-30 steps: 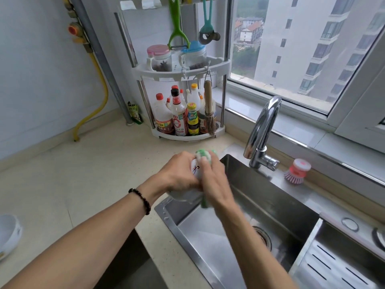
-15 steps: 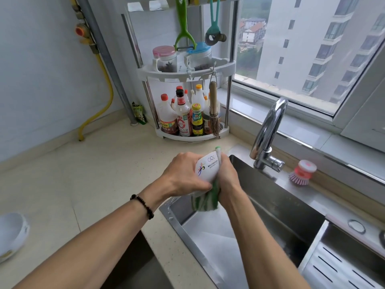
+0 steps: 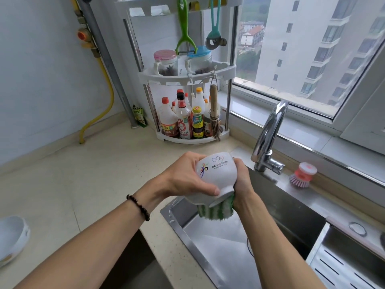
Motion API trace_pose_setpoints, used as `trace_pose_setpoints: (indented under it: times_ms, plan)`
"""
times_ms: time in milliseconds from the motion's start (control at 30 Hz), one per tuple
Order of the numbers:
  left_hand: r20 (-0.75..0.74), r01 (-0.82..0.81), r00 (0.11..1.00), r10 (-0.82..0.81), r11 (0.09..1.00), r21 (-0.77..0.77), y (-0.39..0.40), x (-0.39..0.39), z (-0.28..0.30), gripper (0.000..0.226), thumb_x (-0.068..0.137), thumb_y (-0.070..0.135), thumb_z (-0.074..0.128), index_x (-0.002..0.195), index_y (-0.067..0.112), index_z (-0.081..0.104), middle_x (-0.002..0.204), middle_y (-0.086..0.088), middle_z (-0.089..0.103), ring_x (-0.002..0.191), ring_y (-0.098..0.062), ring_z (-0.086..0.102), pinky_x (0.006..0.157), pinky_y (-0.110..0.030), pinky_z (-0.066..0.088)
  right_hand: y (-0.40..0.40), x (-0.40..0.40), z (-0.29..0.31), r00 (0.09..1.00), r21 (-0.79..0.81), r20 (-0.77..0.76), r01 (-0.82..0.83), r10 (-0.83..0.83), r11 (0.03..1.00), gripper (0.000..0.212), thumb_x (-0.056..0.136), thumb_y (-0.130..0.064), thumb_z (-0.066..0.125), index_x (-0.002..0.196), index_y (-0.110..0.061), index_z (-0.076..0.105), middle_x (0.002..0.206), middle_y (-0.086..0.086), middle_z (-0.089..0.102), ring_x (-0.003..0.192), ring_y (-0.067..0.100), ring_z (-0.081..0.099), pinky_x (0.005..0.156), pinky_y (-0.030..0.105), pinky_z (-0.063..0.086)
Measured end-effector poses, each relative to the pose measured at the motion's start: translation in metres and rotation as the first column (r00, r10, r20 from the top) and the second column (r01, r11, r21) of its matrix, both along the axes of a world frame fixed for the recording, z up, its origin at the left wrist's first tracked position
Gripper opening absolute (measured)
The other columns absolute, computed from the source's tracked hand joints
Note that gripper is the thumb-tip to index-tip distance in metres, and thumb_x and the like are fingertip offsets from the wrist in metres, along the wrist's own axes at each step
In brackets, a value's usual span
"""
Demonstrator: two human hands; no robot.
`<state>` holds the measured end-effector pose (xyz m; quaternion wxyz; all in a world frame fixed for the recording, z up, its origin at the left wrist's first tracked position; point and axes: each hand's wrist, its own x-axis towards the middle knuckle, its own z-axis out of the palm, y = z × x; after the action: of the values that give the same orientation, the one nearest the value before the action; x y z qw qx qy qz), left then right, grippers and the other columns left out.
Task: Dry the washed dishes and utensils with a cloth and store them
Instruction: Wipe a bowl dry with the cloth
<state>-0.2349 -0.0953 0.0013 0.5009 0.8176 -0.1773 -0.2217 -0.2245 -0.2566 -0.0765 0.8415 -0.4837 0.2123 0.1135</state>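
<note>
I see a beige countertop (image 3: 83, 184) meeting pale walls (image 3: 41, 69); daylight enters a large window (image 3: 312, 49) above the steel sink (image 3: 229, 247), beside a corner rack (image 3: 187, 76).

Single head cam, wide-angle, looking forward and down over the sink (image 3: 208, 253) corner toward the window (image 3: 312, 59) (edges bow noticeably). Close range: both forearms enter from the bottom, hands near frame centre.

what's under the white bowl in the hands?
A green-and-white striped cloth hangs below the white bowl, held by the right hand; sink beneath. Left hand grips the bowl. Its inside faces away, unseen.
</note>
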Motion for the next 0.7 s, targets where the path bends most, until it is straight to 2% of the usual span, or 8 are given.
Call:
trace_pose_setpoints:
  times_ms: [133,233,300,433,467,533,600,700]
  plan:
    - [-0.163,0.127,0.982,-0.094,0.97,0.206,-0.001,0.011,0.013,0.037,0.066,0.026,0.086,0.098,0.013,0.073,0.096,-0.006,0.077,0.09,-0.026,0.073,0.079,-0.038,0.061,0.002,-0.002,-0.001,0.999,-0.228,0.044,-0.021,0.032,0.974,0.034,0.074,-0.046,0.055,0.078,-0.012,0.056,0.083,0.02,0.06,0.077,0.033,0.058,0.061,0.037,0.046]
    - [-0.054,0.029,0.998,-0.012,0.941,0.338,-0.013,0.011,0.01,0.027,0.066,0.015,0.09,0.086,0.015,0.072,0.085,-0.004,0.076,0.08,-0.022,0.072,0.074,-0.035,0.059,0.007,0.003,0.015,0.976,-0.56,0.169,-0.019,0.136,0.828,0.035,0.079,-0.043,0.045,0.066,-0.011,0.054,0.073,0.02,0.062,0.07,0.028,0.057,0.064,0.046,0.048]
    - [-0.006,-0.042,0.999,0.047,0.941,0.336,-0.014,0.009,0.004,0.023,0.066,0.011,0.088,0.079,0.015,0.07,0.077,-0.002,0.073,0.07,-0.018,0.069,0.067,-0.031,0.056,0.012,0.001,0.023,0.952,-0.667,0.24,0.021,0.188,0.745,0.04,0.076,-0.05,0.045,0.075,-0.012,0.059,0.08,0.012,0.065,0.074,0.024,0.06,0.069,0.045,0.051]
    - [0.186,-0.217,0.969,0.161,0.915,0.34,-0.009,0.01,-0.012,0.013,0.072,0.012,0.079,0.073,0.011,0.066,0.072,-0.006,0.071,0.069,-0.024,0.068,0.059,-0.033,0.054,0.036,-0.017,0.013,0.899,-0.7,0.312,-0.001,0.307,0.714,0.058,0.083,-0.063,0.037,0.128,-0.03,0.054,0.13,-0.003,0.053,0.112,0.015,0.056,0.096,0.04,0.047]
    - [0.232,-0.23,0.961,0.154,0.908,0.35,-0.01,0.008,-0.013,0.011,0.072,0.013,0.076,0.073,0.008,0.066,0.073,-0.008,0.071,0.07,-0.026,0.069,0.059,-0.037,0.056,0.038,-0.019,0.007,0.897,-0.68,0.33,0.01,0.295,0.733,0.058,0.085,-0.063,0.035,0.131,-0.031,0.053,0.131,-0.005,0.05,0.112,0.013,0.055,0.096,0.037,0.045]
    - [0.251,-0.206,0.961,0.12,0.914,0.351,-0.01,0.003,-0.013,0.014,0.067,0.012,0.079,0.076,0.009,0.069,0.074,-0.008,0.072,0.07,-0.024,0.07,0.062,-0.04,0.059,0.034,-0.013,0.012,0.96,-0.449,0.22,-0.056,0.171,0.892,0.047,0.089,-0.061,0.04,0.108,-0.024,0.063,0.108,0.001,0.064,0.089,0.015,0.062,0.079,0.035,0.049]
    - [0.205,-0.22,0.965,0.164,0.931,0.29,-0.007,0.0,-0.013,0.019,0.064,0.012,0.084,0.078,0.011,0.071,0.075,-0.004,0.073,0.067,-0.019,0.07,0.063,-0.038,0.058,0.03,-0.003,0.015,0.982,-0.299,0.116,-0.106,0.147,0.948,0.042,0.09,-0.057,0.045,0.086,-0.021,0.065,0.089,0.011,0.072,0.078,0.022,0.064,0.073,0.038,0.051]
    - [0.274,-0.287,0.938,0.212,0.919,0.27,-0.003,0.005,-0.009,0.016,0.069,0.018,0.081,0.071,0.013,0.067,0.069,-0.002,0.071,0.064,-0.019,0.068,0.059,-0.035,0.055,0.046,-0.012,0.017,0.939,-0.553,0.268,-0.033,0.216,0.833,0.051,0.088,-0.063,0.034,0.13,-0.04,0.053,0.128,0.005,0.056,0.112,0.02,0.057,0.099,0.044,0.048]
